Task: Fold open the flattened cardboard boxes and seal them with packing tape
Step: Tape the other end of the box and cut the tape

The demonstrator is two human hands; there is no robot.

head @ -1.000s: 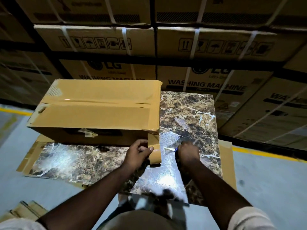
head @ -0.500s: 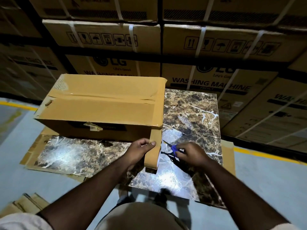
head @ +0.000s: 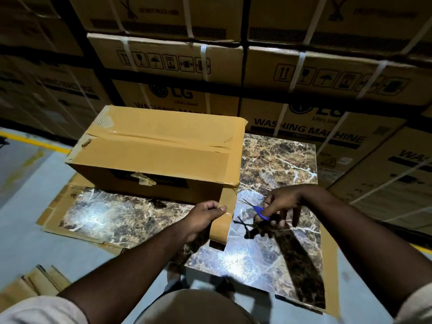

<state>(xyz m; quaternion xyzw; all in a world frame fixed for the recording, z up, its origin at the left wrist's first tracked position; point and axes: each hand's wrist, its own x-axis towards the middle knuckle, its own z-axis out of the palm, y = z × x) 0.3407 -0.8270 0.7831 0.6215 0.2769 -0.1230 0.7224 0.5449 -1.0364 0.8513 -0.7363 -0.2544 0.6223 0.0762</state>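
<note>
A closed cardboard box (head: 149,160) lies on a marble slab (head: 275,183), its top seam covered with brown packing tape. A strip of that tape runs over the box's right end and hangs down to the tape roll (head: 221,226). My left hand (head: 203,216) grips the roll, thumb on the strip, just below the box's near right corner. To the right, my right hand (head: 280,206) holds small blue-handled scissors (head: 256,208), their blades open and pointing left at the hanging strip, a short gap from it.
Stacked, strapped washing machine cartons (head: 304,73) form a wall right behind the slab. Flat cardboard (head: 53,206) sticks out under the slab's left part. More flattened boxes (head: 30,281) lie on the grey floor at lower left. A yellow floor line (head: 35,141) runs at the left.
My right hand rose off the slab with the scissors and brought them left toward the hanging tape. My left hand kept its hold on the roll.
</note>
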